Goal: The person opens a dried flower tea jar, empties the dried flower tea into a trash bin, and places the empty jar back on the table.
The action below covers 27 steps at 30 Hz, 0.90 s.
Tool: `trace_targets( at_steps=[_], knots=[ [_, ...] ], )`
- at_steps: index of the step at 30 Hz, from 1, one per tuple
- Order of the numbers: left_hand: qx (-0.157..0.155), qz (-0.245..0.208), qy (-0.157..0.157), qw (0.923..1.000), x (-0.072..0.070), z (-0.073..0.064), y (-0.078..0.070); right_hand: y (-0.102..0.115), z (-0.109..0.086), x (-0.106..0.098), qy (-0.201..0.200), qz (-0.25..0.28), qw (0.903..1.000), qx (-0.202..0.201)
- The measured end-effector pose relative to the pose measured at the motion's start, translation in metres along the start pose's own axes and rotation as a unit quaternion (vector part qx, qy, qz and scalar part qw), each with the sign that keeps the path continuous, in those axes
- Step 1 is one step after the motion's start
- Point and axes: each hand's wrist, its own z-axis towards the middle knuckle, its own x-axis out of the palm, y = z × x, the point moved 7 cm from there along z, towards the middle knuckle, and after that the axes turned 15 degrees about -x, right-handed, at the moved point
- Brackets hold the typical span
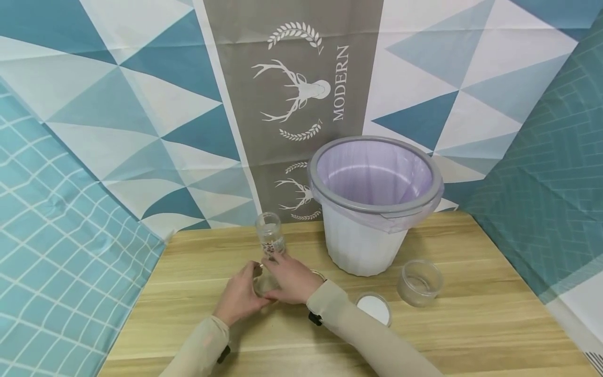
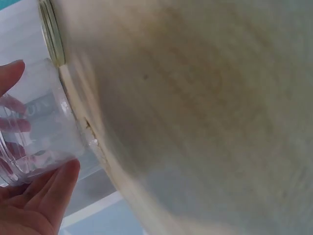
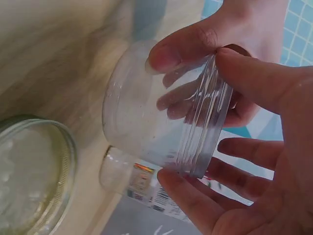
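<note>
Both hands hold a clear plastic jar point(image 3: 142, 105) just over the tabletop's left-middle part. My left hand point(image 1: 242, 294) grips its side, with the fingers showing through the clear wall in the right wrist view. Around the ridged rim, my right hand point(image 1: 294, 278) holds with thumb and fingertips. Whether the base touches the table cannot be told. Behind the hands stands a clear cylindrical container point(image 1: 270, 230) with a printed label, its lower part hidden. A gold-rimmed round lid point(image 3: 36, 171) lies beside the jar, mostly covered by my right hand in the head view.
A white bin point(image 1: 363, 243) with a grey rim and a lilac liner stands at the back. To its front right sits a clear round tub point(image 1: 419, 283). A white disc-like lid point(image 1: 374, 309) lies near the right forearm. Patterned cloth hangs behind the wooden table point(image 1: 494, 314).
</note>
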Motion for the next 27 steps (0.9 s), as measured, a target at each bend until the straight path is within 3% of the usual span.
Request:
trace_targets(
  at_steps=[8,11,21,27],
  knots=[
    [0.01,0.046,0.014,0.9988,0.011,0.005,0.007,-0.008,-0.001,0.017,0.032,0.022,0.9987,0.033],
    [0.002,0.043,0.022,0.9988,0.015,0.006,0.011,-0.011,-0.001,0.021,0.036,0.019,0.9985,0.037],
    [-0.012,0.041,0.025,0.9988,0.017,-0.001,0.013,-0.008,-0.002,0.027,0.037,-0.003,0.9989,0.03],
    [-0.017,0.036,0.032,0.9987,0.016,-0.008,0.014,-0.004,-0.008,0.023,0.017,-0.012,0.9997,0.011]
  ],
)
